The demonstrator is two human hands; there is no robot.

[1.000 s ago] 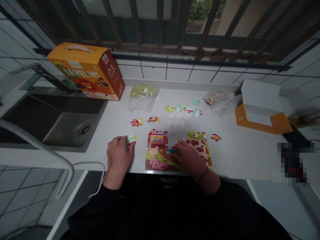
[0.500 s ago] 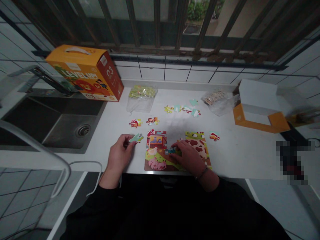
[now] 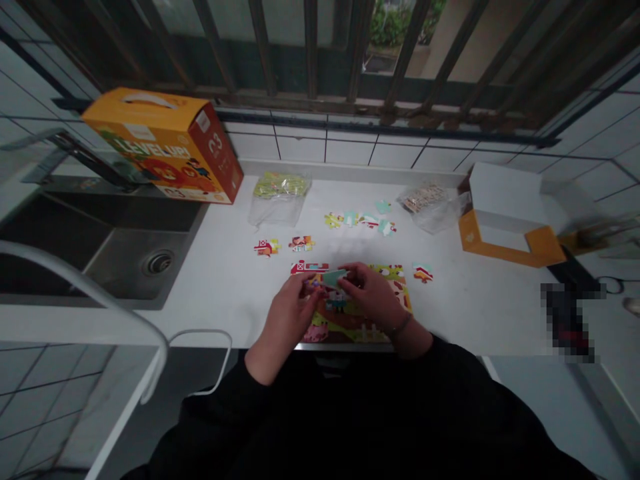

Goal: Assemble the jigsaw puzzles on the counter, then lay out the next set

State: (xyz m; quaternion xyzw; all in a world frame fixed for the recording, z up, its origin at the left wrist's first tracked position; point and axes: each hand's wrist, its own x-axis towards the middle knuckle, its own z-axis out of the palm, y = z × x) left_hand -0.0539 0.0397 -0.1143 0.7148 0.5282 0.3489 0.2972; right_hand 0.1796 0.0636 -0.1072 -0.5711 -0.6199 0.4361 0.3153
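A partly built farm jigsaw (image 3: pixel 370 320) lies on the white counter (image 3: pixel 235 280) near its front edge. My left hand (image 3: pixel 289 313) and my right hand (image 3: pixel 373 297) meet above the jigsaw's upper middle. Both pinch one pale green puzzle piece (image 3: pixel 334 277) between their fingertips. Loose pieces lie beyond: two to the left (image 3: pixel 267 247), (image 3: pixel 301 243), a row of several farther back (image 3: pixel 360 220), and one to the right (image 3: pixel 423 272).
An orange puzzle box (image 3: pixel 165 147) stands at the back left beside a steel sink (image 3: pixel 100 247). Two clear bags of pieces (image 3: pixel 277 193), (image 3: pixel 430 200) lie at the back. An open white and orange carton (image 3: pixel 505 217) sits at the right. Window bars run behind.
My left hand carried the pale green piece from the left of the jigsaw to above it. My right hand rose off the jigsaw and took hold of the same piece.
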